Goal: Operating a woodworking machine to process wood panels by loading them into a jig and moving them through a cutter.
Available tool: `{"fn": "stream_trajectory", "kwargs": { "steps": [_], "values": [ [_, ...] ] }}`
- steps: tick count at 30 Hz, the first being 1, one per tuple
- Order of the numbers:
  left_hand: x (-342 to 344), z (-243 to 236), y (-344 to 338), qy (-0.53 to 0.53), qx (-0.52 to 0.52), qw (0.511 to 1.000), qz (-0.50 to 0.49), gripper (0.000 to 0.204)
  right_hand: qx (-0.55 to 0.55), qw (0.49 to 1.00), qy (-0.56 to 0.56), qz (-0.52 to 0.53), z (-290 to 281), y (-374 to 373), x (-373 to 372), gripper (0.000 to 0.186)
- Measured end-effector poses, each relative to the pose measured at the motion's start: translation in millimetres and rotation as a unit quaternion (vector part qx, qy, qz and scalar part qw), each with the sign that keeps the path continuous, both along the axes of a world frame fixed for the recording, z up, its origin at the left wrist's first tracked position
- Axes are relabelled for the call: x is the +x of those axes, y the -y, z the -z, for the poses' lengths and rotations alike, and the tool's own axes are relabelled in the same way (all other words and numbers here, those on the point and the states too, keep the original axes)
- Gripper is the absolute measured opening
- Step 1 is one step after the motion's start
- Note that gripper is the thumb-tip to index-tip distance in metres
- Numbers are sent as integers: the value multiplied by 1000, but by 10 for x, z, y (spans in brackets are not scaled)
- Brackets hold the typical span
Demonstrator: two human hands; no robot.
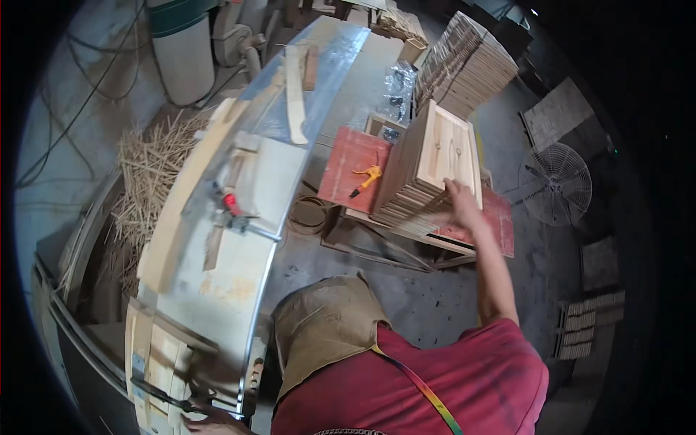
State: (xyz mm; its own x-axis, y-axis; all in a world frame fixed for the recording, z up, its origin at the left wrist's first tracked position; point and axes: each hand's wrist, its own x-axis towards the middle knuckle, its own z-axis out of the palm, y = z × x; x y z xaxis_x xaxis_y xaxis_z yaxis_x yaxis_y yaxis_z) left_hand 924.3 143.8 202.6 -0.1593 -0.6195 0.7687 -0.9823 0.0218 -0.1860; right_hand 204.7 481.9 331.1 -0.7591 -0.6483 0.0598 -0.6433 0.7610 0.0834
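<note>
Panels (406,174) stacked on red tabletop (339,168) — right hand (466,209) at the top edge, grip loosely spread; left hand (215,425) — grip, cannot tell.

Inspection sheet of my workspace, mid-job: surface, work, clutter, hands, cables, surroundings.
Surface: pale bench bears loose wood pieces and a red-and-black tool.
Job's things: stacked wooden panels on a red board.
Clutter: yellow air gun beside the stack; stick pile left of the bench.
Grip: right hand at the top panel's near edge; left hand partly cut off, hold unclear.
Cables: dark cables along the left wall.
Surroundings: fan at right.
</note>
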Motion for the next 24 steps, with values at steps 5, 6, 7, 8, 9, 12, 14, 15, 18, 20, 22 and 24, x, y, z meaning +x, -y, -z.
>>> {"fn": "stream_trajectory", "kwargs": {
  "steps": [5,6,7,8,9,12,14,15,18,20,22,24],
  "values": [
    [-1011,-437,335,-345,92,899,253,38,-90,988,-123,-14,137,9,132,60],
    [-1175,-519,340,-386,146,874,258,30,-121,983,-118,-73,-97,157,241,52],
    [-1400,-642,339,-433,212,835,265,27,-153,972,-117,-135,-326,275,285,44],
    [-1661,-797,320,-478,275,789,271,24,-170,957,-172,-159,-516,289,199,40],
    [-1847,-917,289,-524,307,730,314,23,-217,948,-162,-165,-839,429,283,41],
    [-2467,-1329,477,-534,400,591,453,23,-251,912,-200,-254,-1562,901,626,42],
    [-2810,-1654,744,-611,470,376,515,52,-236,849,-279,-381,-1752,1328,926,44],
    [-3011,-2026,789,-630,499,258,536,53,-242,820,-293,-427,-1802,1584,1116,43],
    [-2970,-2729,1087,-655,501,164,541,52,-337,694,-292,-565,-1741,2437,1847,42],
    [-2626,-2803,1235,-674,477,192,531,49,-339,660,-208,-638,-1466,2848,2334,35],
    [-2167,-2737,1405,-710,383,404,431,50,-389,649,-132,-640,-1220,3000,2554,43],
    [-1244,-2436,1933,-732,317,457,393,50,-432,704,-77,-558,-765,2972,2593,52]
  ]
}}
